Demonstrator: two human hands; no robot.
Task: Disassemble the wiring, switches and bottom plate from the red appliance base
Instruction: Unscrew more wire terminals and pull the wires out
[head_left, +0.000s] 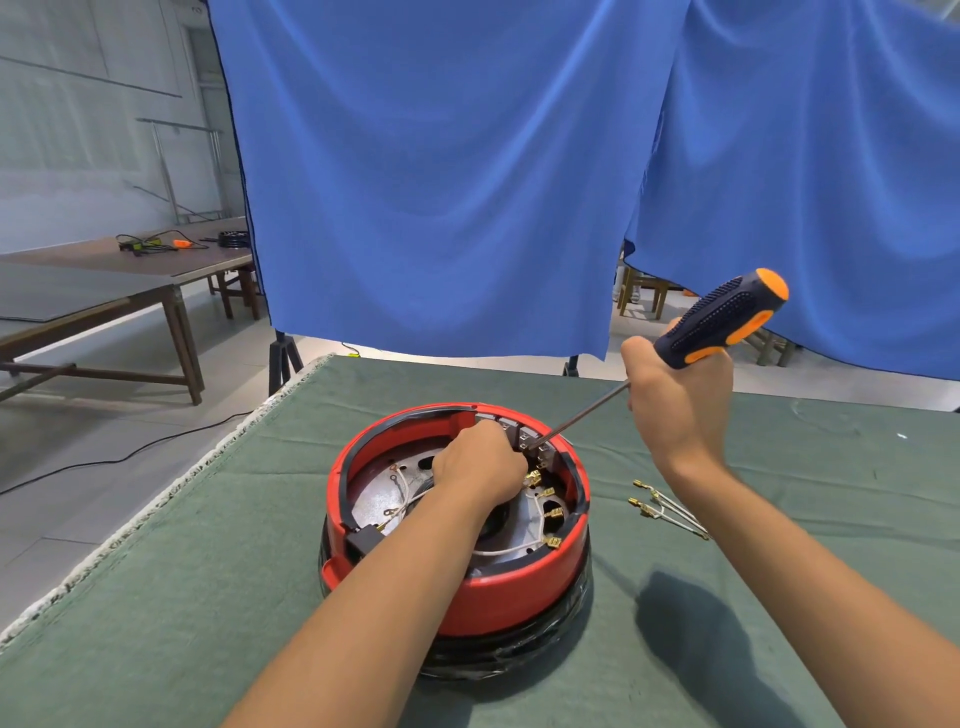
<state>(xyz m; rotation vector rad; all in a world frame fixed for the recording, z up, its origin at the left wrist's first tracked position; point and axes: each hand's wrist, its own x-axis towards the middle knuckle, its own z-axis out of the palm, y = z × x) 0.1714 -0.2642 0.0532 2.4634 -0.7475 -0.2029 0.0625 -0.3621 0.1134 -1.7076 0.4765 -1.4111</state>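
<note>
While the left hand (480, 462) curls inside the red base (511, 597), apparently steadying the switches (530, 441), the right hand (675, 395) grips the screwdriver (719, 325) angled at them.

Only the person's two arms and hands show. The left forearm (374, 597) comes into view from about 7 o'clock, the right forearm (810, 587) from about 4 o'clock. Both are bare along all of their visible length, right down to the picture's edge. They are smooth and evenly rounded, broad near the lower edge and narrowing toward the wrists. The left hand (480, 462), near the centre, is bare and shows its back, with a rounded line of knuckles at its far side. The right hand (675, 400), at about 2 o'clock from the centre, is also bare, showing its back and a slim wrist.
</note>
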